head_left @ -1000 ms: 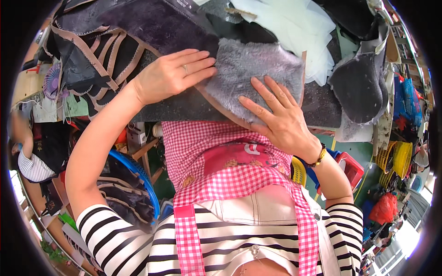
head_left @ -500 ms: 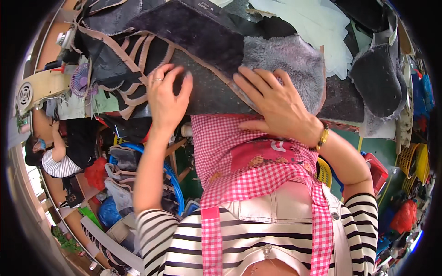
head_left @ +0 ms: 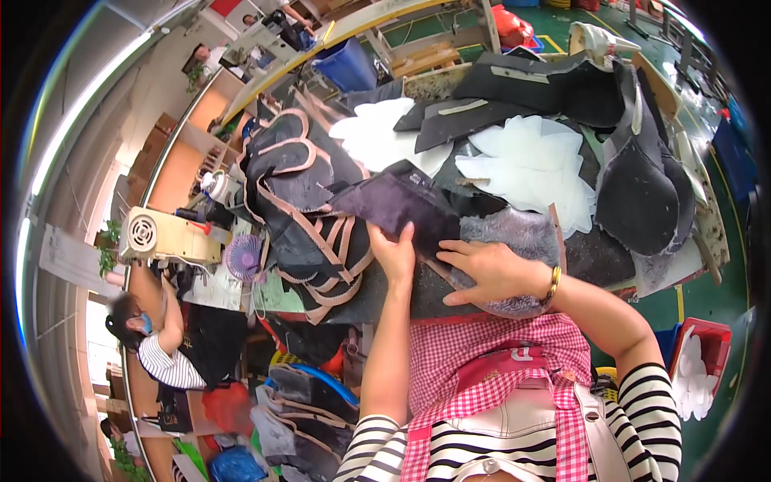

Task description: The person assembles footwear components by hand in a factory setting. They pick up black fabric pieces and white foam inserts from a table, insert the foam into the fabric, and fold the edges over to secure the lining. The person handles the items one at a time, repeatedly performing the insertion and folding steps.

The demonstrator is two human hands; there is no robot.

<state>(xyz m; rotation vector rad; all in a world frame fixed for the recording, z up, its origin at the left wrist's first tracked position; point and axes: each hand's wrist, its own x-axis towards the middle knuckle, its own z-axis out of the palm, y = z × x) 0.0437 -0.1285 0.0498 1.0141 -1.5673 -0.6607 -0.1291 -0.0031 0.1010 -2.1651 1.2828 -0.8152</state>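
Observation:
A dark purple-black plush piece [head_left: 393,201] lies across the near part of the worktable, with a pale edge along its lower side. My left hand [head_left: 393,255] is closed on the lower edge of this piece, thumb on top, with some fingers hidden. Flat beside it, my right hand [head_left: 494,275] has its fingers stretched out over the right end of the dark piece and the grey fur piece [head_left: 514,233]. The grey fur piece lies under and beyond my right hand, with a tan strip on its right edge.
Black pieces with tan edging [head_left: 301,217] are heaped on the left. White leaf-shaped sheets [head_left: 530,161] and black padded parts [head_left: 646,193] lie behind and right. A purple fan [head_left: 243,255] and sewing machine [head_left: 173,234] stand left, near a seated person [head_left: 173,345]. A red bin [head_left: 703,361] stands right.
My left hand has come onto the edge of the dark plush piece from the board beside it. My right hand stays flat nearby. The view has tilted up, showing more room.

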